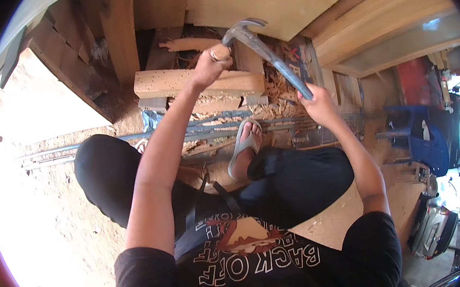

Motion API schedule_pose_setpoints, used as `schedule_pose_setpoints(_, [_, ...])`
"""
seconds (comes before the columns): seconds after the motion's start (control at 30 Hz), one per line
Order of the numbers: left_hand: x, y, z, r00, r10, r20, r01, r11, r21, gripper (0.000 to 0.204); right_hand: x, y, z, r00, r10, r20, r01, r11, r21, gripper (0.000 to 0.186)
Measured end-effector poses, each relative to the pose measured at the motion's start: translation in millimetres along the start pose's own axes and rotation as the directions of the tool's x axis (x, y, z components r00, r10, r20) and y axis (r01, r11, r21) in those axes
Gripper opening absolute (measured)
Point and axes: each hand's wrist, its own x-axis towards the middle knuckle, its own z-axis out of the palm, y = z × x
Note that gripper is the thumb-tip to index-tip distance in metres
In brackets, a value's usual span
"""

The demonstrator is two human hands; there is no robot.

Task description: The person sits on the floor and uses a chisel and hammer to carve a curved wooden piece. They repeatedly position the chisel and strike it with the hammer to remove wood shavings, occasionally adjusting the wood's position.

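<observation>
A claw hammer (275,58) with a blue handle is gripped low by my right hand (319,104), fingers wrapped round it. Its metal head is up at the far side, close beside my left hand (211,68); whether it touches what that hand holds, I cannot tell. Closed in my left fist is a tool with a round wooden handle (220,52), its end facing up and its lower part hidden. Below this fist lies a pale wooden block (164,83) dotted with small holes, across other wood pieces.
Wood chips (277,87) litter the ground around the block. A sandalled foot (245,145) rests just nearer. Wooden boards (383,18) stand at the far right, a post (120,38) at the far left. A blue plastic chair (426,140) is off to the right.
</observation>
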Motion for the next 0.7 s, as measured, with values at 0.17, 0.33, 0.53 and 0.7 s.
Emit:
schedule_pose_setpoints(0.17, [-2, -6, 1, 0.992, 0.108, -0.069, -0.097, 0.985, 0.143, 0.017, -15, -5, -7, 0.994, 0.109, -0.014, -0.084, 0.836, 0.542, 0.006])
schedule_pose_setpoints(0.33, [1, -6, 1, 0.994, 0.087, -0.067, -0.081, 0.993, 0.09, 0.018, -14, -7, 2, 0.995, 0.099, 0.003, -0.098, 0.988, -0.119, 0.005])
schedule_pose_setpoints(0.53, [2, -12, 1, 0.997, 0.03, -0.069, -0.022, 0.993, 0.12, 0.022, 6, 15, -8, 0.991, 0.122, 0.056, -0.129, 0.982, 0.138, 0.012])
schedule_pose_setpoints(0.7, [-10, 4, -7, 0.987, 0.153, -0.043, -0.139, 0.964, 0.226, 0.051, 34, 82, 6, 0.897, 0.409, 0.167, -0.441, 0.817, 0.372, 0.01])
